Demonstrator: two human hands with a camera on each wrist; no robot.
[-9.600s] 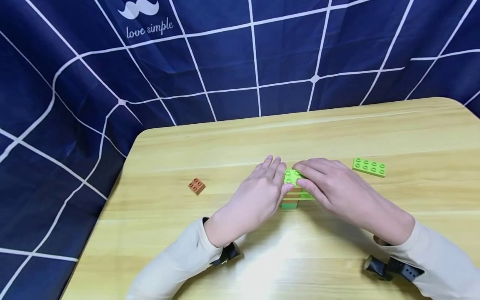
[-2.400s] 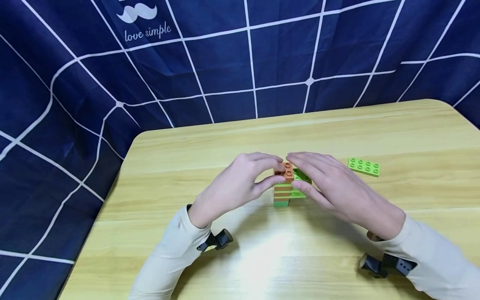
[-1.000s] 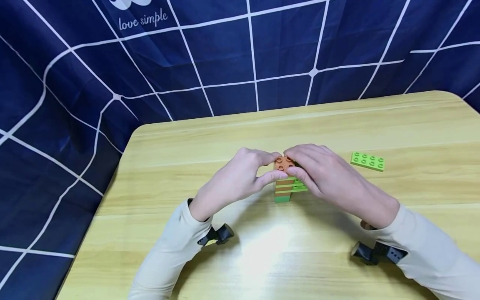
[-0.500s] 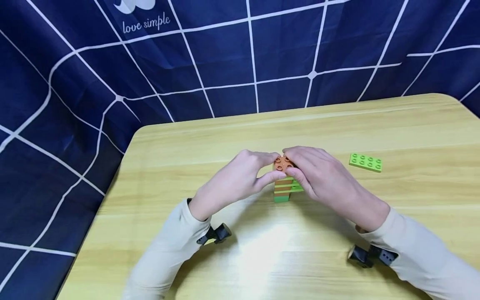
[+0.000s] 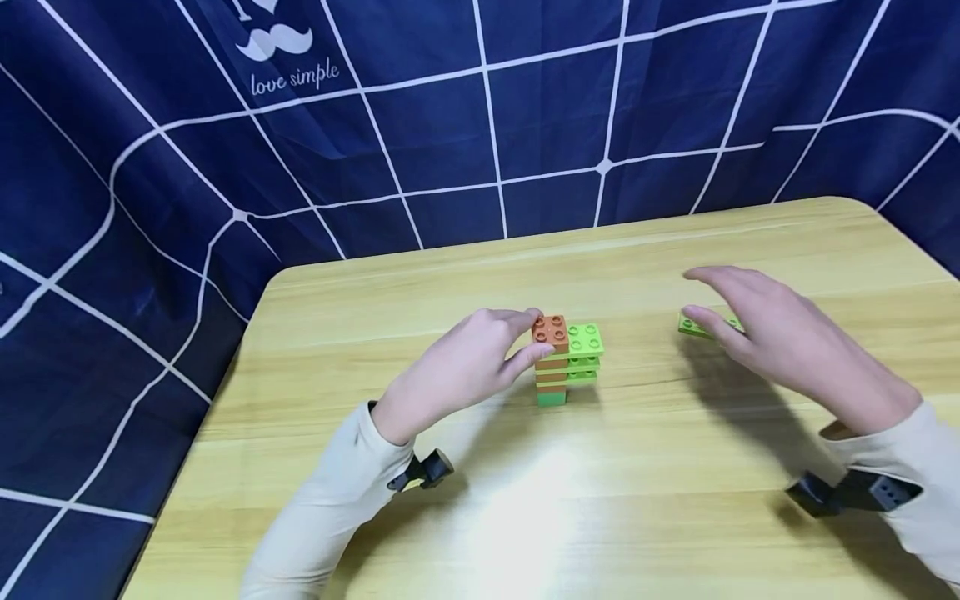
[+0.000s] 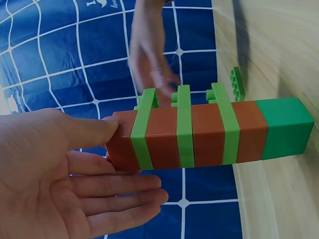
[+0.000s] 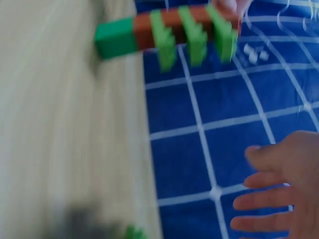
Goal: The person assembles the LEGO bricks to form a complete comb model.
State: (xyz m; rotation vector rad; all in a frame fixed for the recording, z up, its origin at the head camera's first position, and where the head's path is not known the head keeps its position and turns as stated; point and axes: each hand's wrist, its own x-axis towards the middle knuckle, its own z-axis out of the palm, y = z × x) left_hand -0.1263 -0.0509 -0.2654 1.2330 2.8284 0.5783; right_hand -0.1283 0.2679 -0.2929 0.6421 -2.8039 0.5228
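Note:
A tower of toy building bricks stands upright on the table, with a dark green brick at the bottom. Above it, orange bricks alternate with lime plates, whose studded ends jut out to the right. My left hand pinches the top orange brick between thumb and index finger; the left wrist view shows its other fingers extended below. Over a loose lime plate, partly hidden, hovers my right hand, thumb and fingers spread apart. In the right wrist view this hand has nothing in it.
The wooden table has a rounded far left corner. A dark blue curtain with white lines hangs behind it and along the left side. A black wrist camera sits under each sleeve.
The small orange brick that lay at the left now tops the tower. My right hand has left the tower and moved right to above the loose lime plate; my left stays.

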